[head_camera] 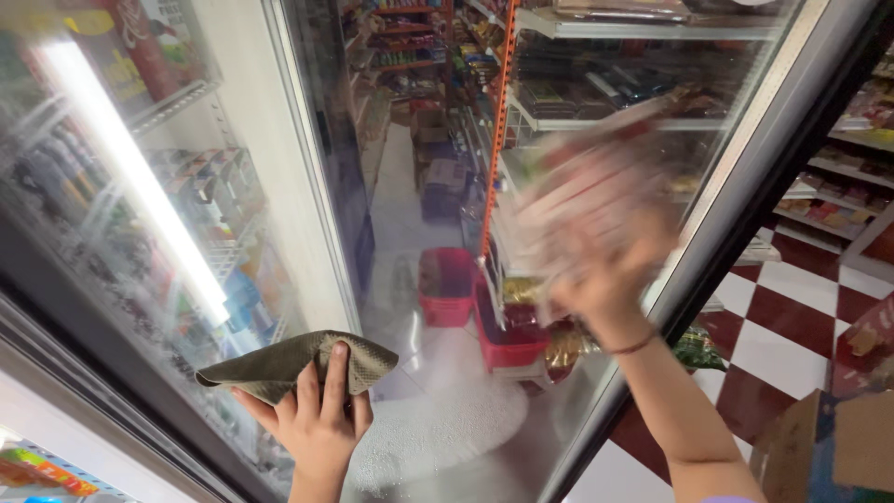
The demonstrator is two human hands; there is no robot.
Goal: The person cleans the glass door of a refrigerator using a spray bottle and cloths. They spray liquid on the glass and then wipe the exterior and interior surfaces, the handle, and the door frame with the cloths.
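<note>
Glass door (438, 186) of a shop fridge fills most of the view, swung open so you look straight through it at the store aisle behind. Left hand (317, 424) is down near the bottom edge of the door, fingers pinching an olive-green cloth (293, 361) against the pane, so that grip is closed on the cloth, which sticks out to the left in a flat folded wedge. Just right of it and below there's a patch of white foam (438, 433) smeared on the glass, close to the bottom edge. Right hand (605, 279) is higher up, near the door's right edge by the dark frame (745, 196), and it's a total blur; it looks wrapped around something pale and reddish (582, 200) pressed to the pane, but I honestly can't tell what that thing is. A thin band sits on that wrist. Through the glass you can make out red baskets (447, 284) on the floor and shelves of goods. Over on the left, the fridge shelves (177, 214) hold drinks beside a bright light strip (130, 177). Red and white floor tiles (792, 317) show at the right.
</note>
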